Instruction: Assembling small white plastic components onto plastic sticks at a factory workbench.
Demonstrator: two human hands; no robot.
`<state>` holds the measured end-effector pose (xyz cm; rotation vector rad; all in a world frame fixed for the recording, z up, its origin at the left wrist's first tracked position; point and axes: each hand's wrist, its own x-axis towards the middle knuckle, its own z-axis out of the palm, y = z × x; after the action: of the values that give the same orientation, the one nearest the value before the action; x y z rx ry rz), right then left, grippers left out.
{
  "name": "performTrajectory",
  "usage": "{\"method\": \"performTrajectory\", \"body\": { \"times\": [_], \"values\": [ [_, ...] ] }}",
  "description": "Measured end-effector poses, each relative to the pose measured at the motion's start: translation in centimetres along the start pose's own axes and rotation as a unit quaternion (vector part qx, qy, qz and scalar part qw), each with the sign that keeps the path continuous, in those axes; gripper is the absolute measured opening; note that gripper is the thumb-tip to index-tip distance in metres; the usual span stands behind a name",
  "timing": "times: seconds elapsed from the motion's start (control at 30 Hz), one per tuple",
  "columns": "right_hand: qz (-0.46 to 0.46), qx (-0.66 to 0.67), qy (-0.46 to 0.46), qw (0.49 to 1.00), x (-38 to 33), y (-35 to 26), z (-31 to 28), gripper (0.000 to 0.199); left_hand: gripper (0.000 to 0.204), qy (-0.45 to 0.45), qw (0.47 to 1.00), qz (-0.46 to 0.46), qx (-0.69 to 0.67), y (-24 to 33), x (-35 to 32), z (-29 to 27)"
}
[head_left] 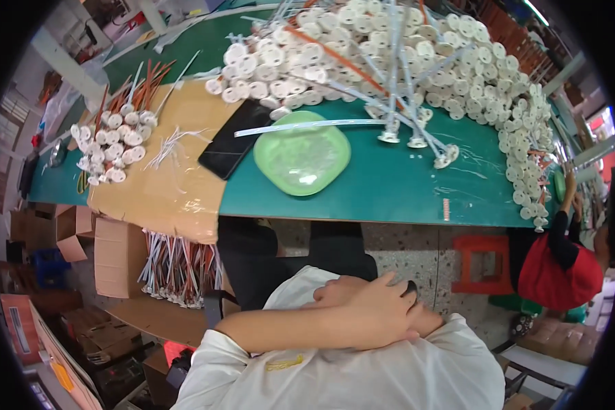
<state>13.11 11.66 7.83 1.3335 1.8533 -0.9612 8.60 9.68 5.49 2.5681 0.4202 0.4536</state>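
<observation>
My arms are folded over my lap, away from the table. My left hand lies across my right forearm, its fingers a little apart and no loose object in it. A black band or cover shows at one of its fingers. My right hand is tucked behind my left forearm; only part of it shows and its fingers are mostly hidden. On the table in front of me stands a green dish, with a pale sleeved wire lying across it. Several white round pieces with long wires stand to its right.
A big heap of white round pieces covers the table's back and right side. A black phone lies left of the dish. A smaller bunch of wired pieces sits on cardboard. A co-worker in red sits at right.
</observation>
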Motion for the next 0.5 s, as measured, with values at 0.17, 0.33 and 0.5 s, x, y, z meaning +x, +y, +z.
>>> {"method": "performTrajectory", "body": {
  "times": [0.17, 0.33, 0.5],
  "values": [
    [-0.077, 0.051, 0.037, 0.995, 0.2, -2.5, 1.9, 0.040, 0.042, -0.353, 0.927, -0.077, -0.106, -1.0, -3.5, -4.3],
    [-0.164, 0.101, 0.083, 0.978, 1.3, -3.5, 4.0, 0.037, 0.038, 0.030, 0.984, 0.122, -0.123, -3.5, -11.3, -4.3],
    [-0.261, 0.144, 0.120, 0.947, 1.9, -3.9, 6.7, 0.034, 0.029, 0.016, 0.956, 0.220, -0.195, -3.0, -9.0, -2.2]
  ]
}}
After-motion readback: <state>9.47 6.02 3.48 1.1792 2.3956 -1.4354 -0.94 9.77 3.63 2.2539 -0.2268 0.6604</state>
